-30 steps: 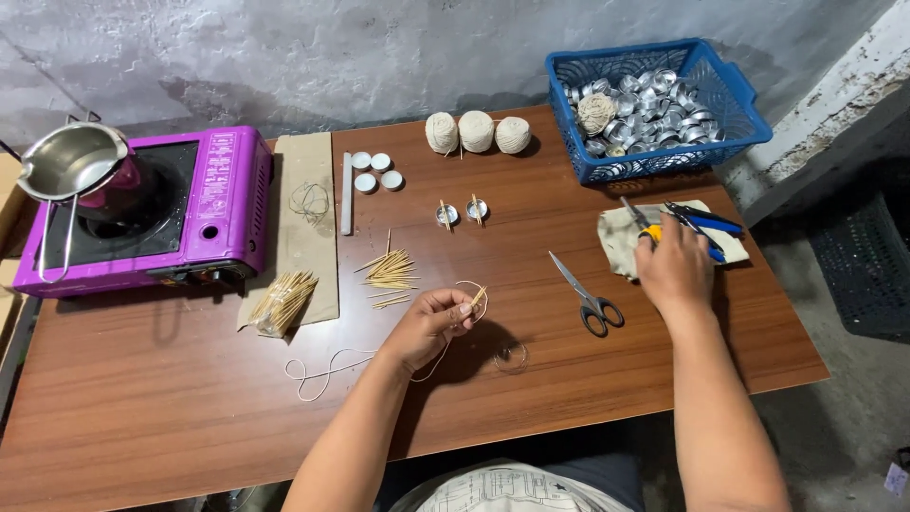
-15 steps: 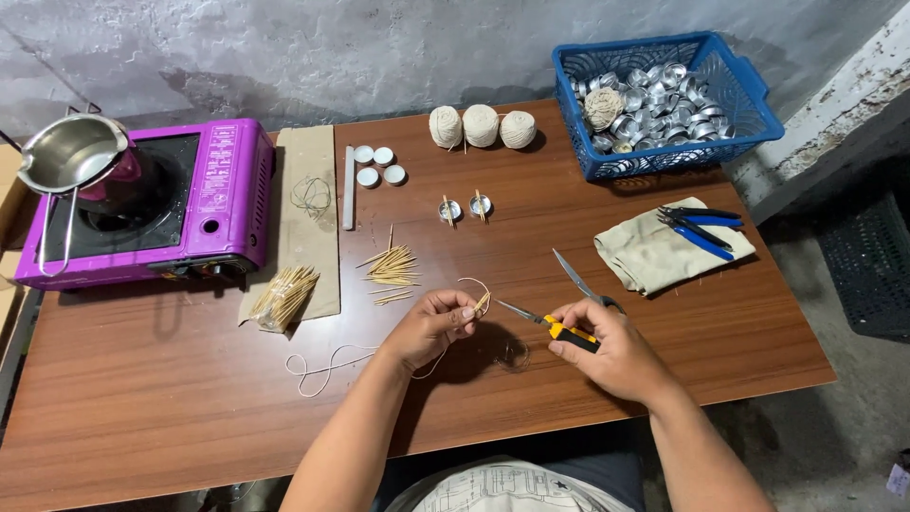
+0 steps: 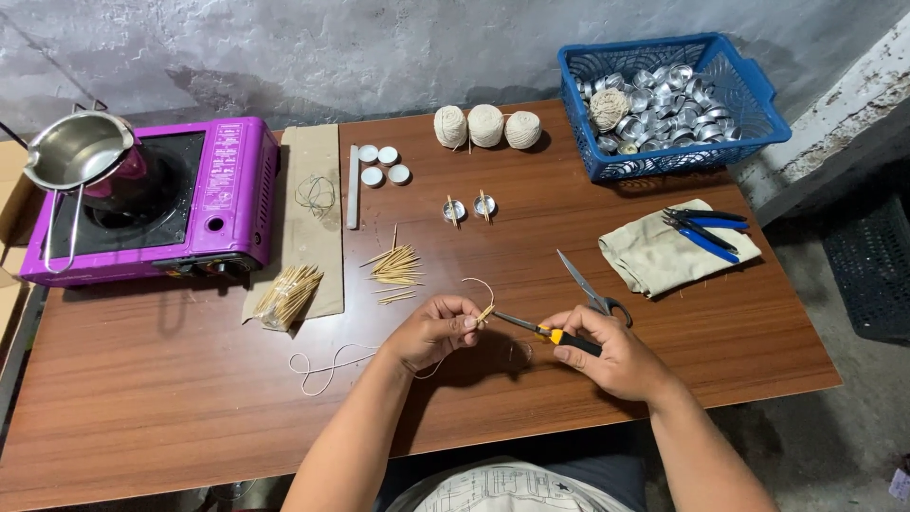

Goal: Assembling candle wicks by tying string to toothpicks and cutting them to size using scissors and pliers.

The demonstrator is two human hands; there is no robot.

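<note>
Two hands above a brown wooden table (image 3: 190, 398) by a grey wall (image 3: 284, 47): left hand (image 3: 436, 330) pinching string (image 3: 327, 368), right hand (image 3: 616, 356) gripping pliers (image 3: 545, 332).

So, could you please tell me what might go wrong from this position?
The pointed tip of the yellow-handled tool in the right hand sits very close to the left hand fingers pinching the thin pale string, so a slip could prick them. The open grey scissors lie just beyond the right hand and might get knocked.
</note>
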